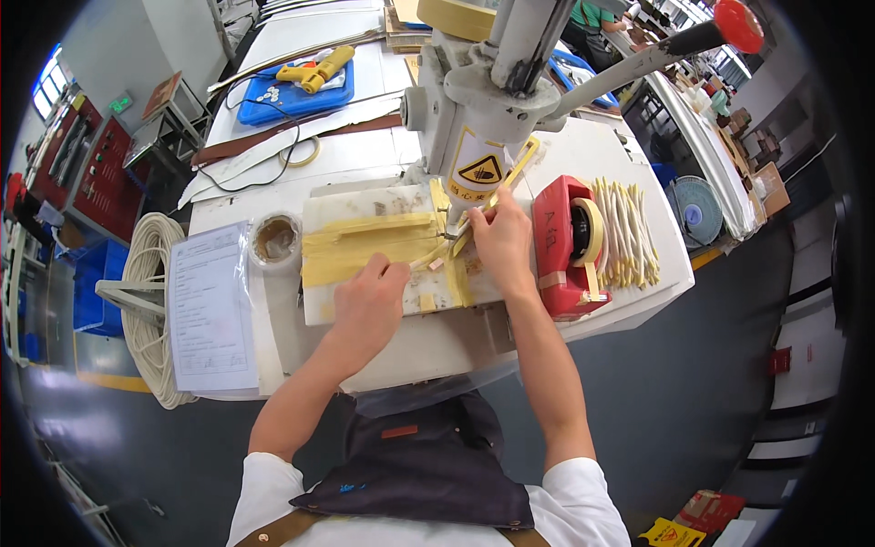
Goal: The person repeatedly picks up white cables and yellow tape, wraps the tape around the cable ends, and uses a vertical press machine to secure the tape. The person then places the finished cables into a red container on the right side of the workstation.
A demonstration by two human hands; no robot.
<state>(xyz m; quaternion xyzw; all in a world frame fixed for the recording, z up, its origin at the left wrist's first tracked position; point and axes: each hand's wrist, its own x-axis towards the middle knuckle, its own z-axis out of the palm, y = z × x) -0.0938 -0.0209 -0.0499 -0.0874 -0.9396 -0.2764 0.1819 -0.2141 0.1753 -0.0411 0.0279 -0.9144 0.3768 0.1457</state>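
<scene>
My left hand (372, 301) is closed at the front of a worn white block (351, 201) partly covered with yellow tape. Its fingertips pinch a pale cord (421, 263) that runs toward the tip of a grey lever press (456, 109). Just right of that tip, my right hand (504, 239) is also closed on a length of cord, and a yellow strip-like end (521, 164) sticks up past its fingers. Whether both hands hold one cord cannot be made out. A small pinkish scrap (436, 264) lies between the hands.
Right of my right hand stands a red tape dispenser (558, 251), beside a bundle of yellow-tipped white cords (624, 232). To the left are a tape roll (275, 242), a sleeved paper sheet (212, 310) and a cord coil (155, 301). A yellow glue gun (319, 71) rests on a blue tray (296, 102).
</scene>
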